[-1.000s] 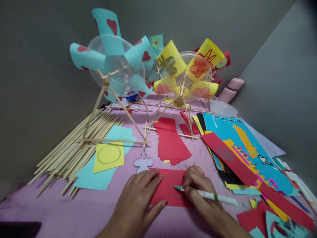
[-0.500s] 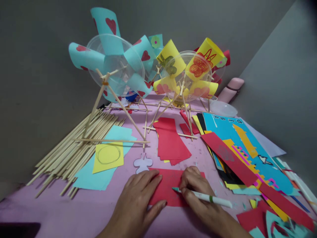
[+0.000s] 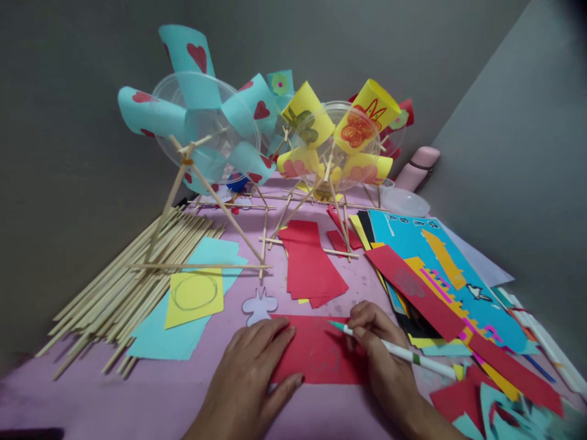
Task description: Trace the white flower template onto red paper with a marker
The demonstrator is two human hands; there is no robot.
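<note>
My left hand (image 3: 259, 360) lies spread on the left part of a red paper (image 3: 312, 342), touching it. My right hand (image 3: 378, 351) pinches a white marker (image 3: 413, 360) with a green tip, which points left over the paper's upper part. A faint looping outline shows on the red paper below the tip. Just beyond my left hand lies a pale butterfly cutout (image 3: 259, 305). Red paper strips (image 3: 312, 263) are stacked farther back.
Wooden sticks (image 3: 114, 287) are piled at left beside blue sheets (image 3: 169, 339) and a yellow piece (image 3: 195, 296). Behind stand a blue pinwheel (image 3: 197, 91) and a yellow pinwheel (image 3: 367, 119). Decorated card (image 3: 413, 226), paper scraps (image 3: 458, 397) and a pink bottle (image 3: 417, 168) are at right.
My right hand and the marker have moved right and the tip has risen toward the paper's top edge, uncovering the faint outline. The view has shifted slightly.
</note>
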